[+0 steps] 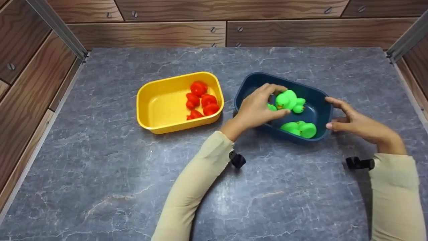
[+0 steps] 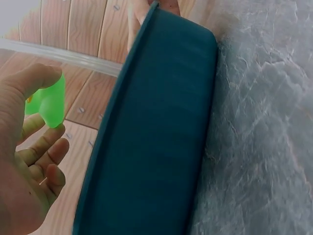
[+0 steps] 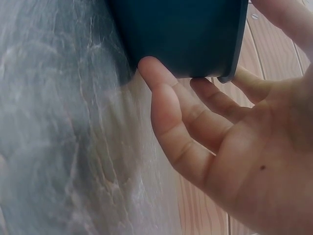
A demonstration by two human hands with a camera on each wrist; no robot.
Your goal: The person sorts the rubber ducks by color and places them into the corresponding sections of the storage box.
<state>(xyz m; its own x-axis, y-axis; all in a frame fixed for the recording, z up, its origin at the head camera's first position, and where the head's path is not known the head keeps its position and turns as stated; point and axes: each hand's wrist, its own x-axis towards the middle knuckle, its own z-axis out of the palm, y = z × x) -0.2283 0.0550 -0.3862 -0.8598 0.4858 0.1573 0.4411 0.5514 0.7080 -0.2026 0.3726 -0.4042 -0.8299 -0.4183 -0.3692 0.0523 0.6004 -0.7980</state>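
Observation:
My left hand (image 1: 257, 106) pinches a green rubber duck (image 1: 286, 99) between thumb and fingers over the dark blue bin (image 1: 314, 90). In the left wrist view that duck (image 2: 53, 104) shows above the bin's rim. Several other green rubber ducks (image 1: 307, 130) lie inside the bin, some of them partly hidden by my left hand. At the bin's right end, my right hand (image 1: 362, 125) touches the outer wall with its fingertips. Its fingers are loosely bent against the wall (image 3: 181, 34) in the right wrist view.
A yellow bin (image 1: 160, 103) stands to the left, with several red rubber ducks (image 1: 209, 100) gathered at its right end. Both bins sit on a grey marbled table (image 1: 110, 174). Wood-patterned panels (image 1: 150, 33) border the table at the back and sides.

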